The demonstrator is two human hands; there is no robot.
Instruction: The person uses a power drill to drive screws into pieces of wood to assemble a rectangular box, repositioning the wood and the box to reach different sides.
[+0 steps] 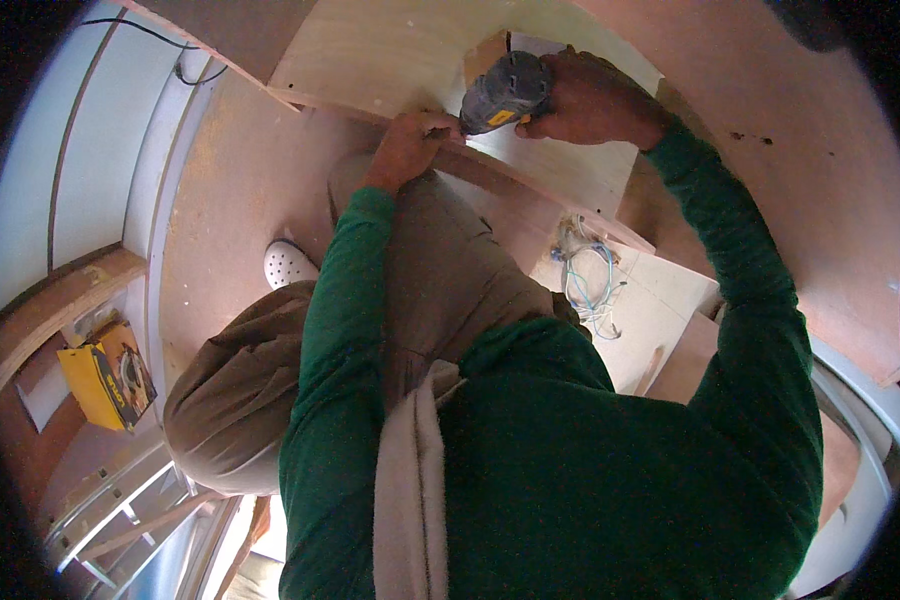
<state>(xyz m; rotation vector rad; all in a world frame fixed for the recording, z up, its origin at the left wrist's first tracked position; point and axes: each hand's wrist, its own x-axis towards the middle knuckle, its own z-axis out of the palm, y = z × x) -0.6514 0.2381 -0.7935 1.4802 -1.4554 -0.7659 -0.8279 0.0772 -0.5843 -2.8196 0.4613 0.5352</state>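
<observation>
My right hand [602, 102] is wrapped round a dark cordless drill [506, 90] with a small yellow patch. The drill's front end points down and left, at the edge strip of a wooden panel [545, 198]. Right beside that end, my left hand [410, 148] is closed, its fingertips pinched together at the same edge. Whatever lies between those fingertips is too small to make out. Behind the drill spreads a pale plywood surface [370, 62].
A coil of thin pale-blue and white cable [590, 280] lies on a light board to the right. At left are a yellow-and-black box [110, 378] in a wooden frame and an aluminium ladder [120, 512]. Large plywood sheets [810, 190] rise at right. A white clog [288, 264] shows below my leg.
</observation>
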